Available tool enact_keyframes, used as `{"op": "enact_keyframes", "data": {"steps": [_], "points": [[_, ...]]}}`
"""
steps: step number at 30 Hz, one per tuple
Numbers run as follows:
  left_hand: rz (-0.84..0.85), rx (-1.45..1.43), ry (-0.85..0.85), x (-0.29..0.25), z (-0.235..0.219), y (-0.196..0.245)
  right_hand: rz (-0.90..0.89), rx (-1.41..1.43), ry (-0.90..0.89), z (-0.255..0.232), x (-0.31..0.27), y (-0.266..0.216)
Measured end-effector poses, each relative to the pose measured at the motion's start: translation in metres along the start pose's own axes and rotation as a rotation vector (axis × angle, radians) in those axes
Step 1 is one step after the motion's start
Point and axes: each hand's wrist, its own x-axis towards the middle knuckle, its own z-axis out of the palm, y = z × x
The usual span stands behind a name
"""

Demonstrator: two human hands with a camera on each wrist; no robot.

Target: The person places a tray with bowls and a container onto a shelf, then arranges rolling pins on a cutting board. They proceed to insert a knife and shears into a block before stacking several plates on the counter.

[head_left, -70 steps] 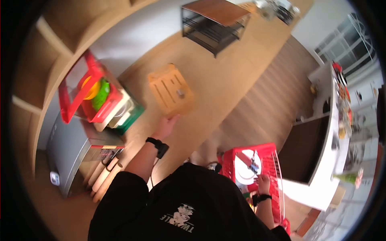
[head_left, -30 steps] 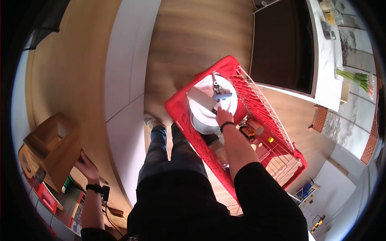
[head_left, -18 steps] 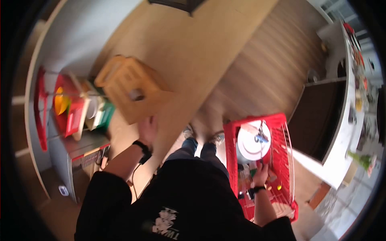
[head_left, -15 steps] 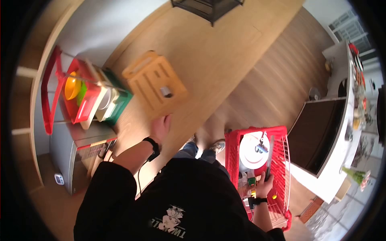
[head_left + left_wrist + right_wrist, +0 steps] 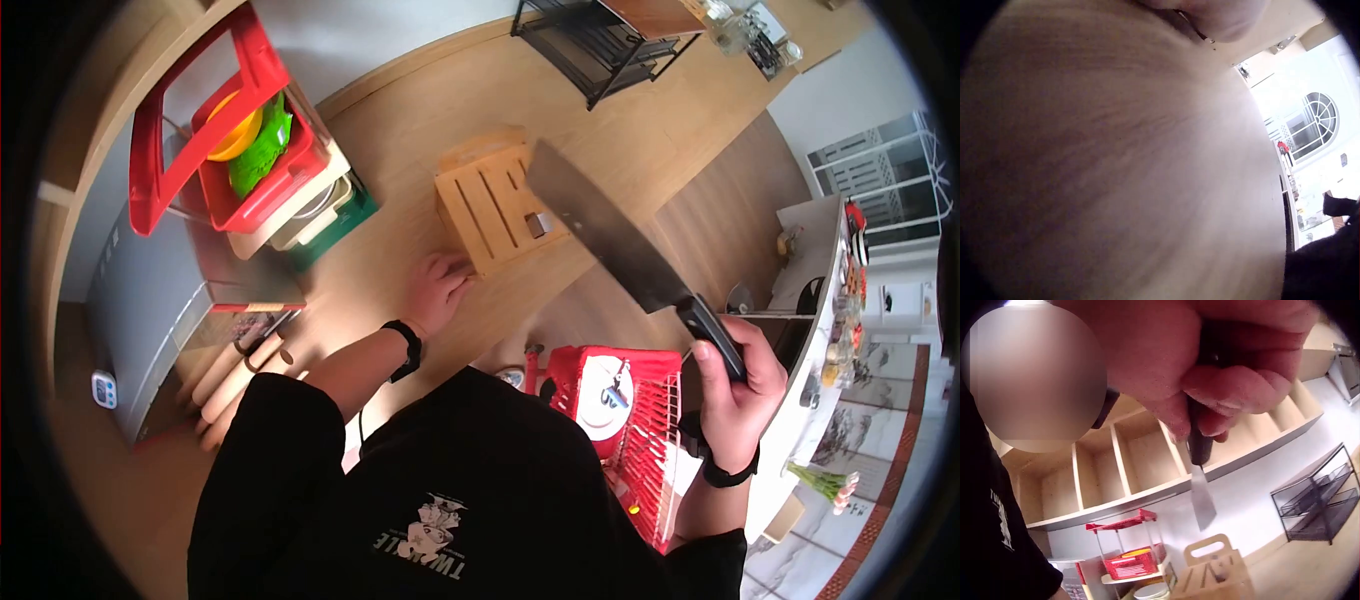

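Note:
In the head view my right hand [image 5: 738,400] grips the black handle of a cleaver [image 5: 610,235], its wide blade raised up and to the left, over the counter's edge. The right wrist view shows the fingers [image 5: 1235,394] curled round that handle, the blade [image 5: 1202,500] pointing down above the wooden knife block [image 5: 1213,578]. My left hand [image 5: 438,292] rests on the wooden counter just beside the near end of the slotted block [image 5: 495,205], fingers loosely bent, holding nothing. Only part of the left hand [image 5: 1225,15] shows in the left wrist view.
Left of the block stand a red basket rack [image 5: 265,195] and a grey appliance [image 5: 160,310]. A black rack with a wooden top [image 5: 650,18] is at the back. The red cart [image 5: 650,455], holding white plates [image 5: 604,398], stands below right. Shelves [image 5: 1147,456] hang above.
My right hand has come up out of the cart with the cleaver, which is now raised towards the block. My left hand remains beside the block, and the head view has shifted.

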Motion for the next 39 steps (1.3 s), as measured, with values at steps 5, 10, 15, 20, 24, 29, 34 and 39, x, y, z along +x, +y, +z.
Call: {"op": "enact_keyframes", "data": {"steps": [5, 10, 15, 20, 24, 29, 34, 39], "points": [[0.046, -0.021, -0.053, 0.0, -0.011, 0.0, -0.066, -0.087, -0.118, 0.031, 0.024, -0.036], [0.025, -0.164, -0.066, -0.002, -0.015, -0.008, 0.004, -0.196, -0.175, 0.033, 0.039, -0.058], [-0.23, -0.579, -0.122, 0.008, -0.02, -0.035, -0.04, -0.09, -0.18, 0.035, 0.048, -0.058], [-0.229, -0.273, -0.045, 0.043, -0.045, -0.059, 0.034, -0.125, -0.23, 0.033, 0.049, -0.071], [-0.13, -0.103, -0.246, 0.066, -0.035, -0.07, 0.017, -0.17, -0.22, 0.035, 0.055, -0.073], [-0.186, -0.174, -0.357, 0.07, -0.032, -0.078, 0.043, -0.164, -0.275, 0.033, 0.065, -0.074], [-0.191, -0.203, -0.385, 0.07, -0.034, -0.08, 0.113, 0.04, -0.323, 0.032, 0.073, -0.092], [-0.181, -0.198, -0.351, 0.067, -0.028, -0.085, -0.062, 0.041, -0.205, 0.056, 0.082, -0.095]]}}
